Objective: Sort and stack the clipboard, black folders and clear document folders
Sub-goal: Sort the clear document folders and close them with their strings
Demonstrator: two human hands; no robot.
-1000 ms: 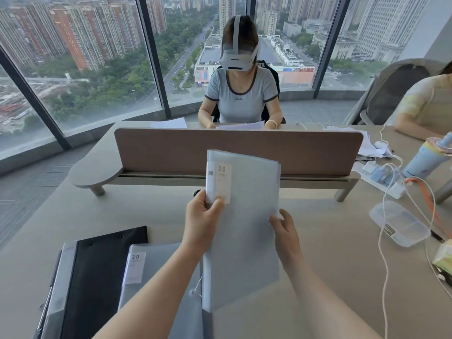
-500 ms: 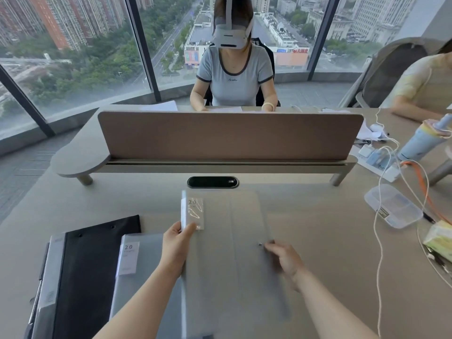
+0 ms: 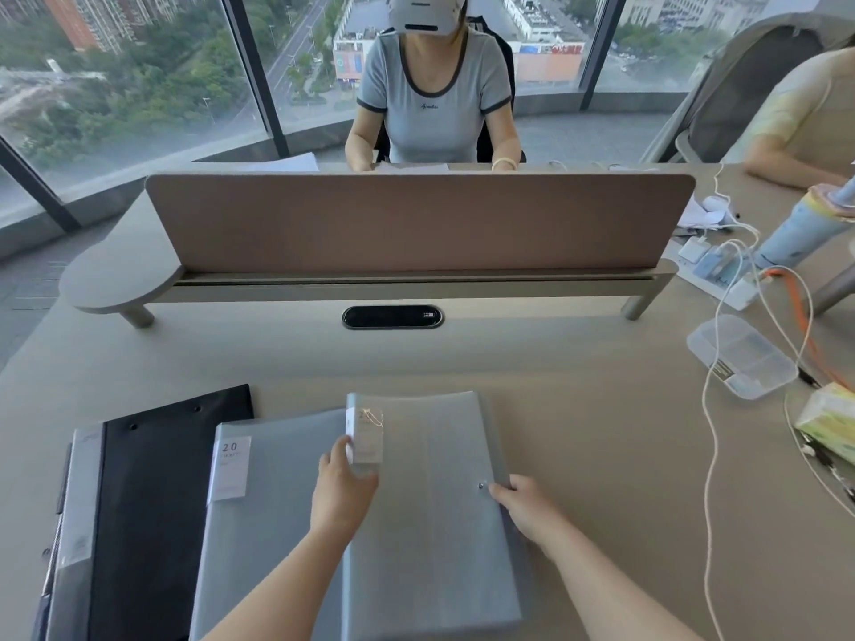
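A clear document folder (image 3: 430, 515) with a "20" label lies nearly flat on the desk in front of me. My left hand (image 3: 342, 492) grips its left edge by the label. My right hand (image 3: 527, 506) holds its right edge near a small stud. A second clear document folder (image 3: 263, 515), also labelled "20", lies to the left, partly under the first. Further left a black folder (image 3: 157, 501) rests on a grey stack whose lower layers are hidden.
A brown divider screen (image 3: 416, 224) crosses the desk ahead, with a person seated behind it. A clear plastic box (image 3: 740, 356), white and orange cables (image 3: 712, 432), a tissue pack (image 3: 828, 423) and a blue bottle (image 3: 805, 224) crowd the right side.
The clear folder was held upright in front of me a second ago; both hands have lowered it flat onto the desk and drawn it nearer, beside the other clear folder.
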